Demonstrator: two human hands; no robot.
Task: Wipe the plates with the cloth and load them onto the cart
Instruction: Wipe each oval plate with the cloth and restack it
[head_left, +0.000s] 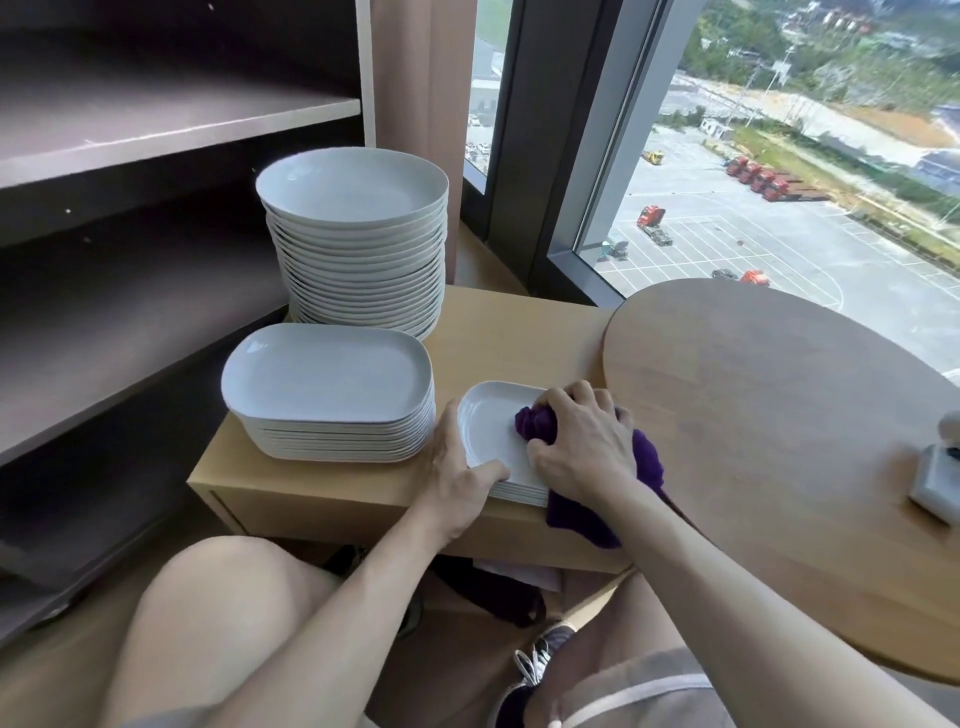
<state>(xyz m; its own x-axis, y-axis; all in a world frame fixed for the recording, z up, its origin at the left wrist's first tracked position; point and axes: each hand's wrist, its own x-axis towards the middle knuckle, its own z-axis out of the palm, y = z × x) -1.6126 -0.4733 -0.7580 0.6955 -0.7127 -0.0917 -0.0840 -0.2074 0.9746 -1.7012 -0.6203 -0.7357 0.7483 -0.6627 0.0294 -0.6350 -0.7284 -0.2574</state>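
Head view: your left hand (462, 467) grips the near-left edge of the small rectangular plate (488, 428), thumb on the rim, fingers along its left side. Your right hand (576, 447) is curled round the bunched purple cloth (535, 423) and presses it onto that plate's face; the rest of the cloth trails off under your wrist over the cabinet edge. The hands are close together, not touching. The plate tops a short stack of like plates, at the front right of the low wooden cabinet (519, 332). Just left of it sits a stack of oblong platters (327, 374); behind that, a tall stack of round plates (353, 187). A dark shelf unit (156, 130) stands on the left. A round wooden table (779, 405) overlaps the cabinet's right end, with a small grey object (935, 478) on it, too cropped to identify. A window (779, 182) behind shows a car park.
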